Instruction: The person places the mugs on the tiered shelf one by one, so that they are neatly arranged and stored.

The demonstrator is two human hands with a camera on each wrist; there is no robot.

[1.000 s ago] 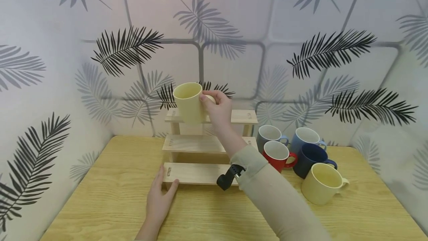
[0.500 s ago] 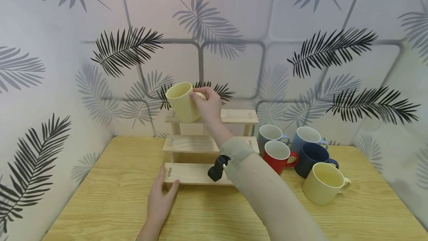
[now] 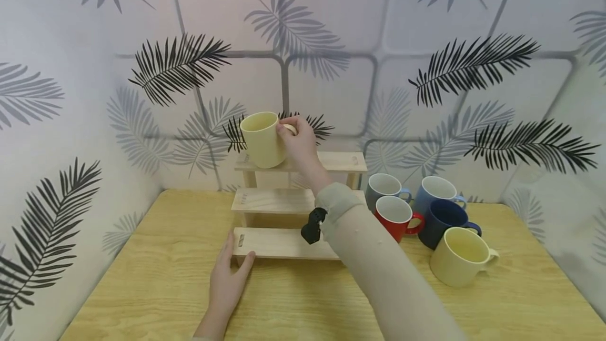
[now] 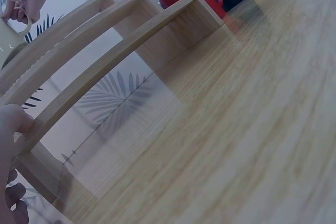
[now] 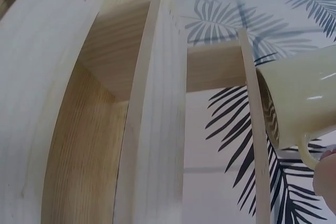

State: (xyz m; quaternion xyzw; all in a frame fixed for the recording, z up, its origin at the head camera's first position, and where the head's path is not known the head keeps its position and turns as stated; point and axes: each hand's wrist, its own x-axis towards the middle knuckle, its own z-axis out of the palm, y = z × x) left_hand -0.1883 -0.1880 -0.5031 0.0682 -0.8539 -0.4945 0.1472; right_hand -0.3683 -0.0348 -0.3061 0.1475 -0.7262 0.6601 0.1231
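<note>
A pale yellow mug (image 3: 263, 141) stands upright at the left part of the top tier of a wooden three-step shelf (image 3: 284, 242). My right hand (image 3: 299, 141) pinches the mug's handle from the right. In the right wrist view, the mug's base (image 5: 270, 111) is right at the edge of the top board (image 5: 255, 129). My left hand (image 3: 226, 280) grips the left end of the lowest tier, thumb at its front edge and fingers along its side. In the left wrist view, the left thumb (image 4: 18, 119) lies on the board, with curled fingers below it.
Right of the shelf stand a red mug (image 3: 394, 217), a grey mug (image 3: 376, 193), a light blue mug (image 3: 428, 199), a dark navy mug (image 3: 440, 228) and a second yellow mug (image 3: 456, 264). They sit close together on the wooden table (image 3: 156, 278). A leaf-patterned wall (image 3: 326, 30) rises behind.
The yellow mug in my right hand shifted left, then slightly back to the right, and now stands straighter at the top board. My left hand has kept its place on the shelf.
</note>
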